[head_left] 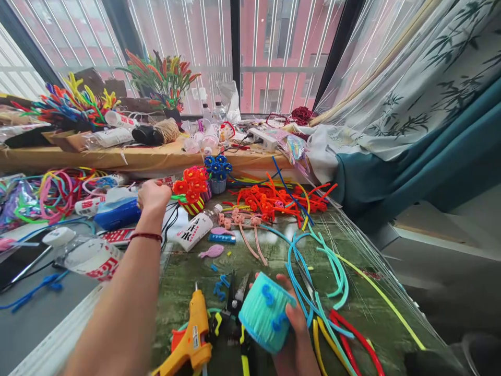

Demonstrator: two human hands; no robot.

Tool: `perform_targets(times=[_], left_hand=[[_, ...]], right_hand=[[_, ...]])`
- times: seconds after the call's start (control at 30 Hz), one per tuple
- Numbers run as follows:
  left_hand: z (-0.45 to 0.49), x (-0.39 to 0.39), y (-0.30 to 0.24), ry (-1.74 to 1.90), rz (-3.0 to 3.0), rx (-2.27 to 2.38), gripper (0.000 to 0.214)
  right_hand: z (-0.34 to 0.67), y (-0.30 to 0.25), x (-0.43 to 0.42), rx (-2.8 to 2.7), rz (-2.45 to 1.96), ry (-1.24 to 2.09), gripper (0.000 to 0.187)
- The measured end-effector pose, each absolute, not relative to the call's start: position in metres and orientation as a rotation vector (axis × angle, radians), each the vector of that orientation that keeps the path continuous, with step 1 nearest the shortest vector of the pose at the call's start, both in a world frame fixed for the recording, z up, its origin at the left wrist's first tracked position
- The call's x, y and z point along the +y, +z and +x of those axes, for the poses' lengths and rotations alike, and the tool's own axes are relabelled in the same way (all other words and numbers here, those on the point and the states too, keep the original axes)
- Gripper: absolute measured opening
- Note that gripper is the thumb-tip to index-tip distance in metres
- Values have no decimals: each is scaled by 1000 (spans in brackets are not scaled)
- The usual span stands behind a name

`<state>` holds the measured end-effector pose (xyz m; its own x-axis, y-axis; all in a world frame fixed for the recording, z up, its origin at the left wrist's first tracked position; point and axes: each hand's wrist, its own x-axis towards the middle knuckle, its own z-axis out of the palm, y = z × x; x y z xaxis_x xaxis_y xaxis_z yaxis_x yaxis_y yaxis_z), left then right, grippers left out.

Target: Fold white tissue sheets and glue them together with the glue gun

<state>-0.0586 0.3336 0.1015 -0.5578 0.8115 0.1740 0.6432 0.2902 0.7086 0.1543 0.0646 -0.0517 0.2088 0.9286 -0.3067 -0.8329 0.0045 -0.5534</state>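
My right hand (296,316) grips a small turquoise pot (263,321) wrapped in fuzzy pipe cleaner, tilted, with blue curled pieces on its side. Stretched far forward, my left hand (154,197) is closed, its fingertips curled out of sight; whatever it may hold is hidden. It is between a blue packet (117,209) and a striped pot of red pipe-cleaner flowers (191,184). Near the turquoise pot lie black-and-yellow pliers (236,305), a yellow glue gun (194,331) and short blue pipe-cleaner curls (221,287). Scissors (306,277) lie among light blue pipe cleaners (295,261).
A pile of red-orange pipe cleaners (270,201) is at the back, beside a pot of blue flowers (217,169). Bottles (198,230) lie mid-table and at left (88,255). A cluttered ledge (156,152) runs behind. Clear strands hang along the table's right edge.
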Motion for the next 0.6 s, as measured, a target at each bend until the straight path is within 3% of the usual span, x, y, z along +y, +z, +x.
perform_targets(times=[0.2, 0.3, 0.33, 0.47, 0.6], left_hand=[[-16, 199, 92, 1337, 1308, 2469, 36], [22, 127, 65, 1462, 1531, 2241, 32], [35, 110, 54, 1510, 1687, 1949, 27], [75, 87, 23, 1391, 1488, 1398, 47], [91, 97, 21, 1358, 1257, 1307, 57]], right_hand=[[165, -39, 68, -194, -745, 1402, 73], [167, -20, 81, -233, -687, 1441, 73], [168, -14, 85, -253, -665, 1457, 72], [171, 5, 94, -395, -638, 1451, 73], [173, 6, 97, -460, -625, 1427, 75]])
